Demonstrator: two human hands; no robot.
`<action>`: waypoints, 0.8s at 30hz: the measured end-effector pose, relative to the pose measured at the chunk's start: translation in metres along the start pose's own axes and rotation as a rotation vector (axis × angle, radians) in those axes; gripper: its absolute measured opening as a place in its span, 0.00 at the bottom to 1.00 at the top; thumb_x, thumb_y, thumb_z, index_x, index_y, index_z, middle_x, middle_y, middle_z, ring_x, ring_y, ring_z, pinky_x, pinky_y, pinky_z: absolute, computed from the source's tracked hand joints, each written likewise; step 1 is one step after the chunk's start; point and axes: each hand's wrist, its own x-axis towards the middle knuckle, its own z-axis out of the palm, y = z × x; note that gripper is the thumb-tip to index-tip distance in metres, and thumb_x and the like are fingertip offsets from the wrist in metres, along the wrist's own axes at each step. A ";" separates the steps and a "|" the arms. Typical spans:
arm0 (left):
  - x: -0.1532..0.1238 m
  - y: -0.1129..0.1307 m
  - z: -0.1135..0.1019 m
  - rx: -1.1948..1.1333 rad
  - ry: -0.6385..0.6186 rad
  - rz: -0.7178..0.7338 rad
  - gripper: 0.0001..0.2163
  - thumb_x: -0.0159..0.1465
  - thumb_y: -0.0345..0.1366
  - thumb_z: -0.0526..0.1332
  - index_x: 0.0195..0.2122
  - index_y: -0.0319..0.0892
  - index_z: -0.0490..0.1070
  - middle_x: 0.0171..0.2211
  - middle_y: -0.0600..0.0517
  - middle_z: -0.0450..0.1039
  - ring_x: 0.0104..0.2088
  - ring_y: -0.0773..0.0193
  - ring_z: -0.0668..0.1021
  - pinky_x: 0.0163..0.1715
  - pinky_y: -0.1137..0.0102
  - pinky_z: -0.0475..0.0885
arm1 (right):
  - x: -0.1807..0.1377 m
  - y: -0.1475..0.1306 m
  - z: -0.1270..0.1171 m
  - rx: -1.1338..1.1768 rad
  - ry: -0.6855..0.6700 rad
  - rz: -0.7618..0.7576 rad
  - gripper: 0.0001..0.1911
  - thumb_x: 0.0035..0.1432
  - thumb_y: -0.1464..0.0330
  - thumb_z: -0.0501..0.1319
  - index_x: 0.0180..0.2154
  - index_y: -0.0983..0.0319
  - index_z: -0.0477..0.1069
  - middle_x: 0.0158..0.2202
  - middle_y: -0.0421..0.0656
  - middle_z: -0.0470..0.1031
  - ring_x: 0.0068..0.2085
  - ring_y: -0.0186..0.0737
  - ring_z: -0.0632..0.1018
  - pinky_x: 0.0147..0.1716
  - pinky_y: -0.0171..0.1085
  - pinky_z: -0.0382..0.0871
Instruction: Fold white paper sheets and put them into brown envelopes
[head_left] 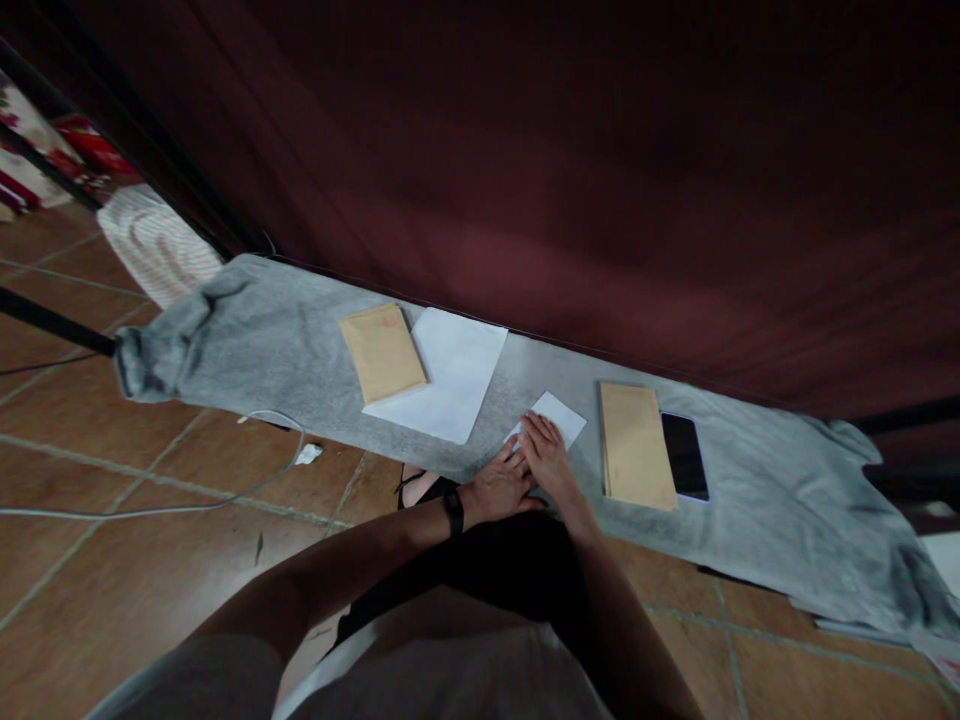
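Observation:
A small piece of white paper point(568, 413), apparently folded, lies at the front middle of the grey cloth. My right hand point(546, 455) presses on it with fingers stretched out and covers its near part. My left hand point(499, 488), with a dark band on its wrist, lies flat at the paper's lower left corner, its fingertips touching the right hand. Left of them is a larger white sheet point(461, 375), with a brown envelope stack point(382, 352) overlapping its left side. Another brown envelope stack point(637, 445) sits to the right of my hands.
A phone point(684, 455) with a dark screen lies against the right envelope stack. Grey cloth point(765, 470) covers the long narrow surface. A dark red curtain point(562, 180) hangs right behind it. On the tiled floor point(187, 560) at left runs a white cable point(187, 510).

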 end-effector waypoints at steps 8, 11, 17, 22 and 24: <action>0.001 0.002 -0.008 -0.014 0.005 -0.011 0.28 0.66 0.58 0.58 0.59 0.43 0.71 0.66 0.40 0.64 0.68 0.47 0.61 0.69 0.51 0.45 | 0.009 0.016 0.006 -0.036 -0.137 -0.045 0.26 0.74 0.64 0.42 0.68 0.63 0.60 0.72 0.48 0.55 0.72 0.43 0.56 0.70 0.51 0.51; 0.001 0.002 -0.012 -0.041 -0.008 -0.013 0.31 0.65 0.59 0.58 0.63 0.44 0.67 0.67 0.40 0.62 0.70 0.47 0.59 0.69 0.50 0.44 | 0.017 0.023 0.002 -0.073 -0.154 -0.018 0.27 0.75 0.63 0.41 0.69 0.61 0.57 0.73 0.46 0.51 0.73 0.43 0.54 0.71 0.50 0.49; 0.002 0.001 -0.010 -0.054 -0.038 0.000 0.37 0.66 0.60 0.57 0.71 0.48 0.53 0.70 0.39 0.55 0.71 0.48 0.56 0.69 0.50 0.44 | 0.034 0.041 -0.002 -0.122 -0.135 0.065 0.28 0.75 0.60 0.42 0.70 0.61 0.56 0.73 0.47 0.50 0.73 0.44 0.53 0.71 0.49 0.47; 0.002 0.001 -0.008 -0.040 -0.038 0.005 0.38 0.65 0.61 0.57 0.71 0.48 0.53 0.72 0.39 0.51 0.71 0.47 0.56 0.69 0.49 0.44 | 0.048 0.047 -0.008 -0.138 -0.131 0.111 0.28 0.74 0.60 0.43 0.70 0.61 0.55 0.73 0.47 0.50 0.72 0.46 0.55 0.70 0.50 0.48; 0.001 0.001 -0.009 -0.042 -0.027 0.006 0.38 0.66 0.61 0.56 0.71 0.47 0.54 0.72 0.39 0.52 0.71 0.46 0.56 0.69 0.49 0.44 | 0.048 0.044 -0.010 -0.142 -0.126 0.134 0.28 0.74 0.60 0.43 0.70 0.63 0.55 0.73 0.49 0.50 0.72 0.47 0.55 0.70 0.50 0.47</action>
